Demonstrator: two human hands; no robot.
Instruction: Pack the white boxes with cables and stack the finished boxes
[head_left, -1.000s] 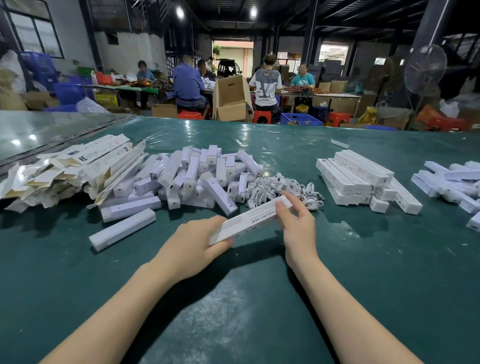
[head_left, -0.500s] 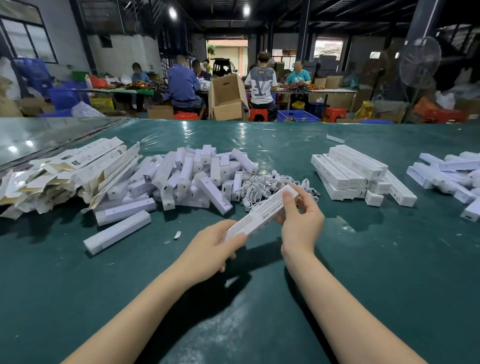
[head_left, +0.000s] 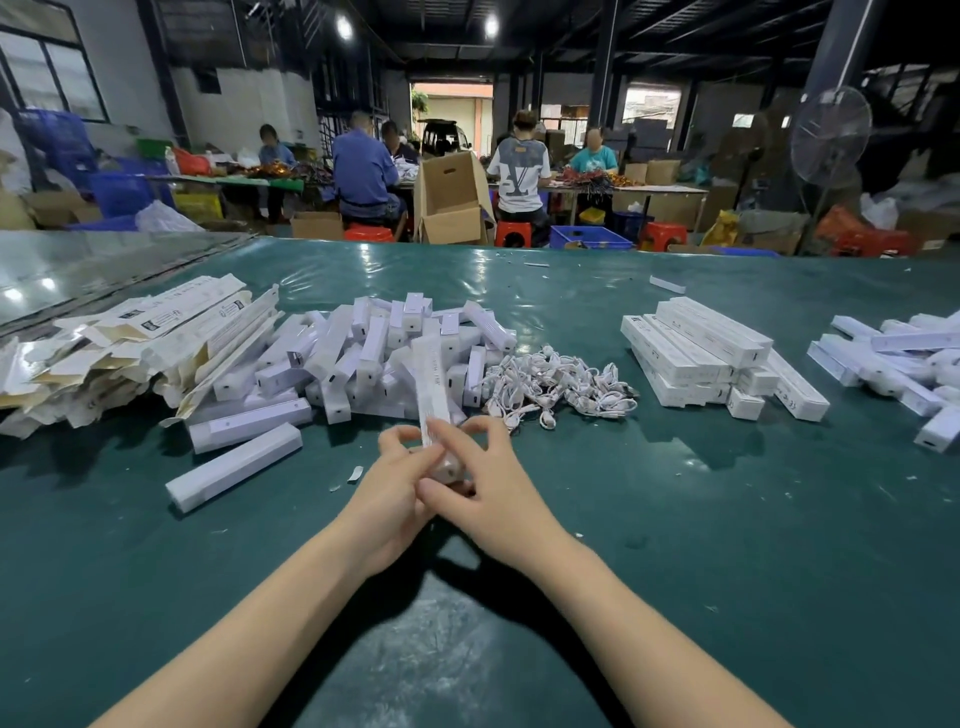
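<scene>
A long white box points away from me, its near end held between both hands above the green table. My left hand grips that end from the left, fingers curled round it. My right hand pinches it from the right with thumb and fingers. Behind the box lies a heap of small white boxes. A tangle of white cables sits just right of that heap. A neat stack of long white boxes stands further right.
Flattened white cartons are piled at the left. Two long boxes lie loose in front of them. More white boxes are scattered at the far right. Paper scraps dot the table. People work at tables far behind.
The long box has swung from lying slantwise across my hands to pointing straight away from me. Both hands have come together at its near end.
</scene>
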